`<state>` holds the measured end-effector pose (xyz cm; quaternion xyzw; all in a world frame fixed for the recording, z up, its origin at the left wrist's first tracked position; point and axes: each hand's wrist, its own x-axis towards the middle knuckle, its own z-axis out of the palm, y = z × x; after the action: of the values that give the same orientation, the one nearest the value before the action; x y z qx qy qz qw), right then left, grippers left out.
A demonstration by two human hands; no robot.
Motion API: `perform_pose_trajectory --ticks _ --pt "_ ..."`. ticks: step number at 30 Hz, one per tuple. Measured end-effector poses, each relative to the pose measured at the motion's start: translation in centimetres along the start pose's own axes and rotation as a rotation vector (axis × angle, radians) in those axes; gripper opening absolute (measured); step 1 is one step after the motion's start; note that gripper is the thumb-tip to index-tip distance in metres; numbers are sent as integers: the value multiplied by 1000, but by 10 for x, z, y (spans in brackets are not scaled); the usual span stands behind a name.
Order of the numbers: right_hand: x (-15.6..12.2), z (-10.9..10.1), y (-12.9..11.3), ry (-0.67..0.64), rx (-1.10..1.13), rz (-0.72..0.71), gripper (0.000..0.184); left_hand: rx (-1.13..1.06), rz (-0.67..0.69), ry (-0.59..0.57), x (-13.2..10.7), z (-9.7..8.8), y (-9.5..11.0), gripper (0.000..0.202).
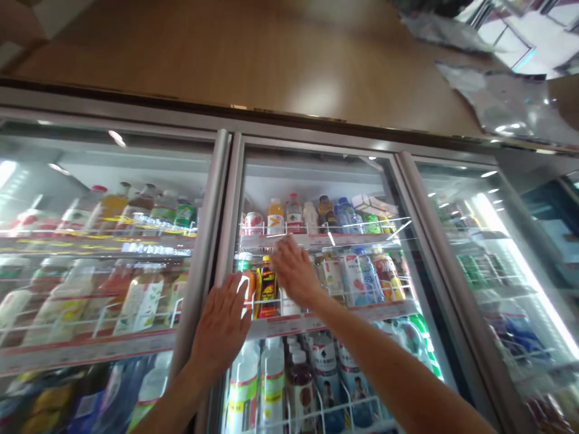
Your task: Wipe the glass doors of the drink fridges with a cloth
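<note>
Both hands are raised in front of a glass-door drinks fridge. My left hand (pixel 222 322) is open, its fingers stretched upward over the edge of the middle glass door (pixel 312 166), beside the metal door frame (pixel 225 199). My right hand (pixel 294 271) is also open and a little blurred, fingers extended before the same pane. Neither holds anything; whether they touch the glass I cannot tell. Between them, behind the pane, stands a black and yellow bottle (pixel 266 289). An orange juice bottle (pixel 275 217) shows above my right hand.
Wire-fronted shelves hold many bottles and cans. Left of the frame is another glass door (pixel 113 157), and a third glass door (pixel 447 199) is on the right. A brown wooden panel (pixel 226 54) runs above, with crumpled clear plastic (pixel 511 99) at the upper right.
</note>
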<state>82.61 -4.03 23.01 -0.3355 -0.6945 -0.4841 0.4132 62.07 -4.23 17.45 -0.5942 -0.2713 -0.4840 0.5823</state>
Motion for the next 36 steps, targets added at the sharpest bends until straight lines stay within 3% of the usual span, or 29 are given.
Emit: perform_pose_trajectory --ticks 3,4,5,7,9,10,12,14,16,20,22,24,28,30,33,34,36 --pt "-65 4 -7 -120 24 -335 42 -41 40 -10 -9 6 8 54" --pt "-85 1 2 -128 16 -347 41 -61 57 -19 -12 9 14 52" --pt "-99 -5 18 -105 -7 -276 40 -81 68 -28 -16 12 22 51" --pt "-112 -19 57 15 -85 23 42 -106 55 -49 -22 17 37 52" --pt "-109 -29 87 145 -165 312 47 -113 8 -70 -27 22 50 57" --pt "-107 -29 92 180 -193 385 49 -117 -16 -79 -28 24 55 60" --pt "-107 -22 85 161 -203 346 49 -134 -53 -90 -30 27 60 65" --pt "-117 -13 73 58 -169 154 47 -152 -75 -93 -31 30 63 68" --pt "-133 -16 78 26 -162 76 43 -156 -84 -90 -32 32 63 69" --pt "-154 -52 151 222 -237 370 47 -143 -68 -93 -34 35 62 67" --pt "-159 -58 174 271 -239 419 49 -134 -69 -107 -35 35 61 66" --pt "-166 -48 168 286 -227 414 48 -126 -76 -125 -36 35 60 66" --pt "-182 -27 140 48 -109 55 44 -110 -92 -143 -37 34 61 66" --pt "-175 -33 152 87 -108 109 42 -88 -108 -154 -38 35 62 67" --pt "-141 -41 174 284 -130 395 45 -50 -118 -173 -39 34 63 65" --pt "-130 -39 171 293 -117 410 45 -38 -118 -182 -39 33 63 64" --pt "-117 -29 148 214 -70 277 42 -14 -122 -208 -40 30 64 65"
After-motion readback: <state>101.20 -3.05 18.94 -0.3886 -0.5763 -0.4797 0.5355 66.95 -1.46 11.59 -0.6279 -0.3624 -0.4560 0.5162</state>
